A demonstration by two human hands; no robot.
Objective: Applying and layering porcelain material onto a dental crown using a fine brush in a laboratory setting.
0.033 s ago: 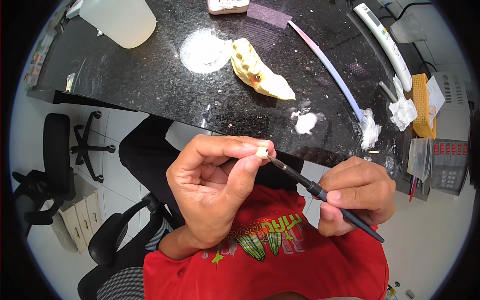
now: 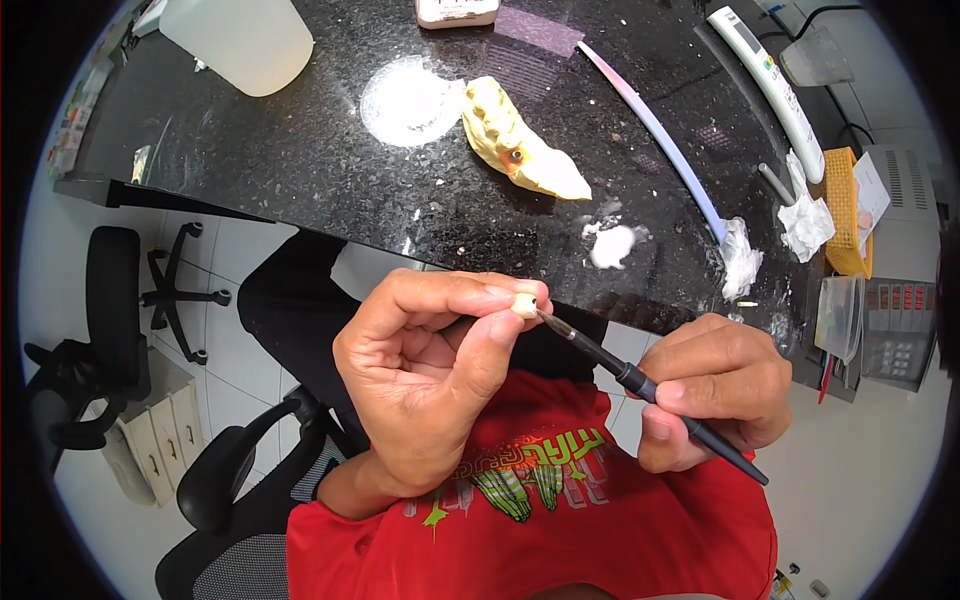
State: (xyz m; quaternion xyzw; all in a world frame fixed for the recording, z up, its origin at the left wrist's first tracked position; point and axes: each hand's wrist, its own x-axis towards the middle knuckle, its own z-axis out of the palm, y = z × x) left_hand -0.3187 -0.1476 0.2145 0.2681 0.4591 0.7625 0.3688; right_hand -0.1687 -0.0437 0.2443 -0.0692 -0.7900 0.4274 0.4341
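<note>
Between the thumb and fingertips of my left hand is a small cream-white tooth crown with a dark opening on its side. My right hand is closed round a slim black-handled brush. The brush slants up to the left, and its dark pointed tip is at the crown's right side, seemingly touching it. Beyond my hands, a pale yellow dental cast lies on the black speckled worktop. A metal-rimmed hole with an orange-brown surround shows in the cast.
White powder patches mark the worktop. A translucent tub stands at the far left. To the right lie a curved pink-blue strip, crumpled tissue, a white remote control and a yellow basket. An office chair is at lower left.
</note>
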